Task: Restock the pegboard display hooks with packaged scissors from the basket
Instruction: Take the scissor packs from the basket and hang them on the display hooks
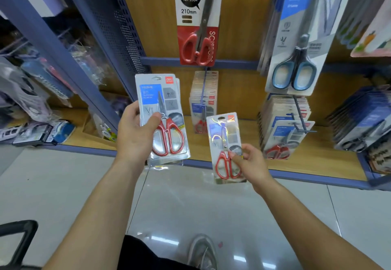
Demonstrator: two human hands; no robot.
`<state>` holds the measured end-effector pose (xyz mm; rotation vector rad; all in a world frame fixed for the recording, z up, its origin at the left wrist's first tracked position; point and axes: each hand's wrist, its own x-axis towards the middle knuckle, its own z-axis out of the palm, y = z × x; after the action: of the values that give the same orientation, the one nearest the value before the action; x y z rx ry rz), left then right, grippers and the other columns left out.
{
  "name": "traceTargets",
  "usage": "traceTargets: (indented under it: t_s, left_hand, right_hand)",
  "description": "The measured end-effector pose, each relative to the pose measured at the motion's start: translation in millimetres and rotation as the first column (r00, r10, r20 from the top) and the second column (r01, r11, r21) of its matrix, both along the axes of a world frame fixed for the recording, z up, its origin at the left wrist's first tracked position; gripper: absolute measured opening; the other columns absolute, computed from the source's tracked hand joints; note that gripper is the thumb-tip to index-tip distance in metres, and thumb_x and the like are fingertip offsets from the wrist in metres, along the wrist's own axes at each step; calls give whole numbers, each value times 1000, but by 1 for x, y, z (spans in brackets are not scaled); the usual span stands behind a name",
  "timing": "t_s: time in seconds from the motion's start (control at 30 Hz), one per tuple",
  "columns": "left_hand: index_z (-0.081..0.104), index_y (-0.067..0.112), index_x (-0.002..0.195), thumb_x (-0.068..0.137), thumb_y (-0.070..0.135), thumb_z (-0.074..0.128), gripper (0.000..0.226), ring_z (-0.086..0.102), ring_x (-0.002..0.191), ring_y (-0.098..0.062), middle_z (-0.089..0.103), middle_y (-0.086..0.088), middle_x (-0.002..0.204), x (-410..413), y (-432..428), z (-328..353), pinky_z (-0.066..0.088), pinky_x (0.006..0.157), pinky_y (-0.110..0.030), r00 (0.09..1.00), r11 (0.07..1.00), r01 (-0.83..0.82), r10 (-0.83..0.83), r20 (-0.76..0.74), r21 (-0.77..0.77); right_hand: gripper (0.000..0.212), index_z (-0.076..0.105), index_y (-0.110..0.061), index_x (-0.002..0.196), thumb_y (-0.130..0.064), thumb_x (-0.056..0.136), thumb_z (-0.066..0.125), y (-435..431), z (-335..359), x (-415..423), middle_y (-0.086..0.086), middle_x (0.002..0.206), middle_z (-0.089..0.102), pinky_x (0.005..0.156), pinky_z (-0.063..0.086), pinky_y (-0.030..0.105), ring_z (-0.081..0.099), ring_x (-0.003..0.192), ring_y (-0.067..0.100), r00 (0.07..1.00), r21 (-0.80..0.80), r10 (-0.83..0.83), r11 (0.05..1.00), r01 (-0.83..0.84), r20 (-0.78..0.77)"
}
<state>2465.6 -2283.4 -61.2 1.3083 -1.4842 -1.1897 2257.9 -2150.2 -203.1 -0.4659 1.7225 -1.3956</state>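
While the left hand (135,136) clamps its fingers (154,120) round a small stack of scissor packs (164,108) and the right hand (252,164) pinches a single pack (225,134) low by its handles, near the centre hook (203,87), that glossy pack could swing and miss the hook's tip.

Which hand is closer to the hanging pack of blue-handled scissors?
Right. The right hand sits below the blue-handled scissors pack, slightly left; the left hand is far off to its left.

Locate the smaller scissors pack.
Head view, right of centre: the smaller pack is pinched in the right hand, just below the centre hook's hanging packs.
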Motion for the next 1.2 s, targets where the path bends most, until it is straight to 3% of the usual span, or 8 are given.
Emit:
traceTargets:
  t_s: [0.23, 0.5, 0.63, 0.8, 0.97, 1.03, 1.13, 1.2]
  left_hand:
    - [57, 37, 117, 98, 20, 70, 29, 76, 91, -9, 74, 15, 103, -3, -4, -5, 65, 80, -40, 1000, 1000, -11, 11, -8, 26]
    - [56, 33, 122, 98, 22, 69, 29, 77, 84, -6, 74, 14, 100, -6, -7, -8, 64, 65, -27, 999, 998, -31, 33, -26, 57]
    - [56, 32, 123, 98, 22, 69, 30, 76, 81, -3, 73, 15, 99, -7, -8, -9, 63, 60, -24, 999, 997, -30, 33, -41, 64]
    - [57, 27, 130, 97, 20, 70, 36, 76, 81, -3, 73, 14, 101, -9, -7, -8, 58, 55, -19, 999, 996, -19, 23, -41, 87]
    - [58, 26, 129, 97, 19, 70, 35, 77, 83, -8, 75, 7, 108, -11, -7, -10, 61, 59, -23, 999, 994, -16, 20, -43, 107]
    - [58, 28, 126, 97, 19, 71, 34, 77, 87, -11, 75, 6, 111, -13, -6, -11, 64, 66, -28, 999, 994, 8, -4, -35, 105]
    - [59, 24, 129, 94, 17, 74, 38, 77, 92, -13, 75, 4, 113, -18, -3, -11, 65, 76, -35, 998, 994, 57, -54, -38, 93]
    - [60, 23, 130, 92, 13, 76, 43, 76, 95, -13, 76, 4, 112, -20, 0, -11, 64, 83, -40, 996, 994, 86, -84, -24, 73]
  right_hand:
    - [15, 63, -25, 99, -13, 95, 72, -61, -7, 6, 3, 101, 77, 80, 64, 48, 76, 94, 23, 992, -32, 103, 994, -106, -77]
    - [12, 60, -19, 103, -24, 98, 69, -79, -19, 13, 4, 99, 77, 78, 64, 41, 77, 87, 19, 995, -33, -40, 999, 37, -88]
    - [20, 66, -15, 104, -35, 98, 67, -89, -24, 9, -3, 90, 74, 71, 61, 33, 72, 80, 10, 971, 69, -19, 997, 36, -238]
    - [32, 72, -14, 98, -45, 97, 65, -121, -22, -3, 5, 92, 75, 83, 60, 40, 72, 90, 26, 962, 218, 56, 976, 4, -266]
    - [43, 57, -11, 118, -44, 94, 68, -109, -7, -1, 2, 106, 65, 75, 48, 33, 62, 96, 23, 930, 279, 81, 960, 24, -358]
    - [33, 59, -12, 116, -41, 99, 61, -91, 10, 11, -2, 102, 66, 67, 44, 29, 60, 92, 19, 932, 183, 51, 983, 16, -358]
    - [27, 67, -13, 106, -37, 104, 56, -65, 48, 42, 4, 94, 74, 65, 53, 28, 69, 79, 19, 996, -107, 84, 991, -84, -1]
    - [24, 69, -10, 105, -33, 101, 62, -54, 68, 58, 7, 92, 75, 66, 57, 31, 71, 78, 20, 988, -236, 150, 962, -136, 41]
